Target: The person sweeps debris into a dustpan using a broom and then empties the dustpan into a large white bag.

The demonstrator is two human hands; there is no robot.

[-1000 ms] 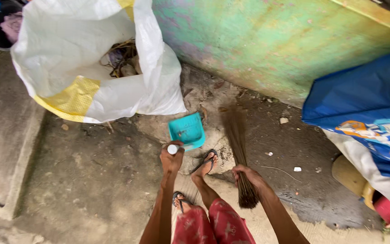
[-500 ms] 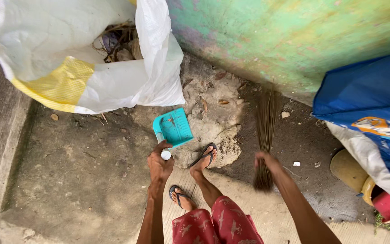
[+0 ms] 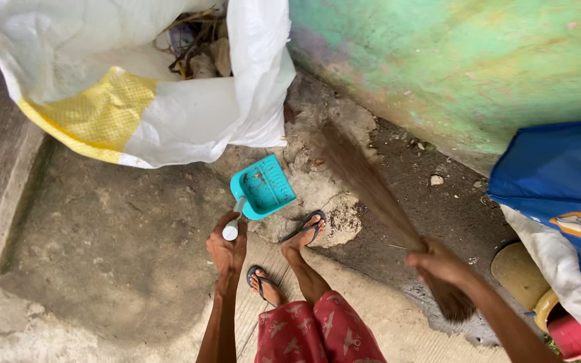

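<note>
Fingers of the left hand (image 3: pixel 228 250) are wrapped tight round the pale handle of a small turquoise plastic dustpan (image 3: pixel 264 188), whose scoop rests on the cracked concrete floor (image 3: pixel 115 235) just beyond the fingertips; the right hand (image 3: pixel 438 263) is clenched on a bundled brown stick broom (image 3: pixel 371 191), its bristles blurred and fanning out ahead of the knuckles toward the foot of the green painted wall (image 3: pixel 452 74). Risk, as I judge it, lies in that quick stroke; a swing this loose could scatter grit past the pan's lip rather than into it, or flick it against the large white woven sack with a yellow patch (image 3: pixel 102 107) that gapes beyond the pan; the pan is held by its tip only, so a hard knock from the bristles might twist it aside. By count: one dustpan, one broom, one open sack with twigs and rubbish inside, two black sandals (image 3: pixel 307 227) on the person's feet between the two hands, one blue tarpaulin (image 3: pixel 559 175) beyond the right wrist.
</note>
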